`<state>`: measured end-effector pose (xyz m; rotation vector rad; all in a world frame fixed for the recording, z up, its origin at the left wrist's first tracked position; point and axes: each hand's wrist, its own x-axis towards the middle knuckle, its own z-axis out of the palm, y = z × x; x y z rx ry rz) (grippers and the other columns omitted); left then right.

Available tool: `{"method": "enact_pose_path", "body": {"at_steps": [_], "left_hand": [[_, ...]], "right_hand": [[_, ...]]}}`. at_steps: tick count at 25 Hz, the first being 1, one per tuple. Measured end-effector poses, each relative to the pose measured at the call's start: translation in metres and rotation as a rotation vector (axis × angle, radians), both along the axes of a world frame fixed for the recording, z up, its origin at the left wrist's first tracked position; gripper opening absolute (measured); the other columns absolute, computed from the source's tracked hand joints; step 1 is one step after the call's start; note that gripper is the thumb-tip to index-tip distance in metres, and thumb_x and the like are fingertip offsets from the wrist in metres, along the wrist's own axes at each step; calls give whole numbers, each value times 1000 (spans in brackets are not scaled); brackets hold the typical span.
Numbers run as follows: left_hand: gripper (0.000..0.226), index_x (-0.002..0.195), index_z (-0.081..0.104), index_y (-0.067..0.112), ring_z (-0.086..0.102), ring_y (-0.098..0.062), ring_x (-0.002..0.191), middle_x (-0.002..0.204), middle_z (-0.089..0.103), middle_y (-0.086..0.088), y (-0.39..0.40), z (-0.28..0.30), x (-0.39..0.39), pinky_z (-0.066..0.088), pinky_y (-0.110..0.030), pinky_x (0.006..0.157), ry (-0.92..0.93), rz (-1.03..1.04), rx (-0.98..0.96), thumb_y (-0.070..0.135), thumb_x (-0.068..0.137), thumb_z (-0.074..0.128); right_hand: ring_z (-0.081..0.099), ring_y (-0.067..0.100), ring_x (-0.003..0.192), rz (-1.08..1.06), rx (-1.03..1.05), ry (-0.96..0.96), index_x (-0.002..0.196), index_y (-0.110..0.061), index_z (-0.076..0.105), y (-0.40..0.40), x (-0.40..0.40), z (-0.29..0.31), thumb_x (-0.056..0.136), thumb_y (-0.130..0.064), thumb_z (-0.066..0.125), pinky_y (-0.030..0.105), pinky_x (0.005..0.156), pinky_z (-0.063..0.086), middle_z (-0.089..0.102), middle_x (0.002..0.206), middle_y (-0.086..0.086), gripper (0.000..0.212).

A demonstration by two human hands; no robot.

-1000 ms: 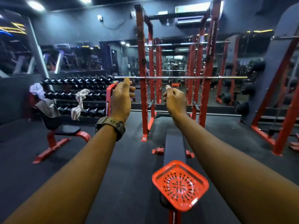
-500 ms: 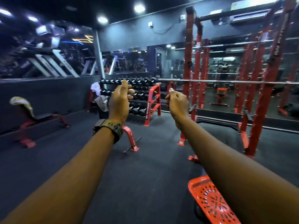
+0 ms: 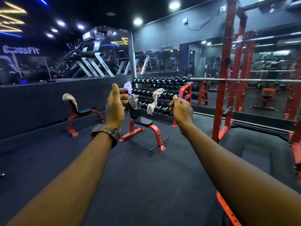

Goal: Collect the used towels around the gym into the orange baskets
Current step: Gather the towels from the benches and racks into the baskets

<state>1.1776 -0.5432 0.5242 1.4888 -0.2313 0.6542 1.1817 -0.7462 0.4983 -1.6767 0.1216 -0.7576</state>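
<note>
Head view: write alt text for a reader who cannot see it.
Two bare forearms reach forward over a dark gym floor, left hand open, right hand loosely curled, both empty. Ahead, crumpled cloth towels drape a red-framed black bench, a second bench and a dumbbell rack.

Wall sign (image 3: 21, 50): pale letters reading "CrossFit" on the dark wall at far left, slightly blurred.
Treadmill uprights (image 3: 97, 66): dark brand lettering on the white slanted supports, too blurred to read.
Bench foot (image 3: 160, 138): small white lettering down the red rear leg of the nearer bench, too small to read.
</note>
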Motion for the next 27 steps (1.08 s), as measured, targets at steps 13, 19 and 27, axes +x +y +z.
{"method": "enact_pose_path", "body": {"at_steps": [13, 19, 27], "left_hand": [[71, 119, 63, 21, 61, -21, 107, 114, 67, -2, 42, -3, 56, 49, -44, 94, 22, 42, 31, 71, 90, 22], [51, 102, 62, 33, 61, -16, 101, 110, 67, 0, 83, -1, 133, 48, -45, 96, 7, -13, 62, 65, 97, 22], [52, 109, 62, 30, 61, -14, 100, 107, 67, 4, 123, -13, 248, 49, -45, 98, 38, -19, 82, 62, 101, 23]], "right_hand": [[69, 32, 83, -36, 3, 30, 66, -21, 65, 10, 53, -13, 101, -44, 43, 58, 88, 53, 70, 71, 2, 48], [62, 18, 70, -52, 1, 18, 67, -21, 65, 56, 125, -3, 101, -44, 45, 56, 87, 54, 66, 64, -3, 46], [62, 20, 73, -87, -24, 51, 68, -21, 64, 89, 235, -13, 103, -43, 43, 52, 86, 53, 66, 69, -2, 46]]}}
